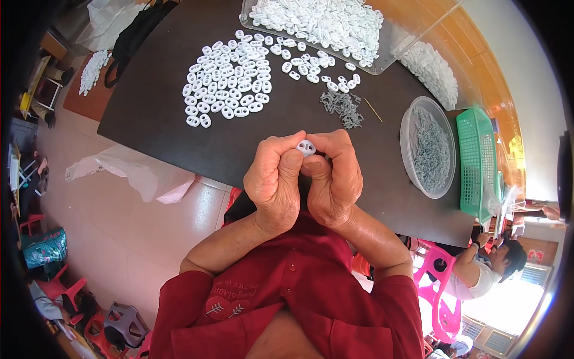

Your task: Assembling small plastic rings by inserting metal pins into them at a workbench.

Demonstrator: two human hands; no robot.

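Note:
Between the fingertips of both hands is a small white oval plastic piece [306,148] with two dark holes. My left hand [276,179] pinches its left side with thumb and forefinger. On the other side my right hand [332,176] is closed too, thumb and forefinger pressed at the piece's right edge; a small grey bit shows there. Both hands are held over the near edge of the dark table [161,102]. Beyond them lies a small heap of grey plastic pins [344,107]. Many similar white oval pieces [227,81] are spread out at the far left.
A clear tray [373,69] heaped with white pieces stands at the back. Right of my hands are a thin stick [373,110], a round tub [406,149] of grey pins and a green basket [472,161]. Another person [478,269] sits at the lower right near a pink chair [445,311].

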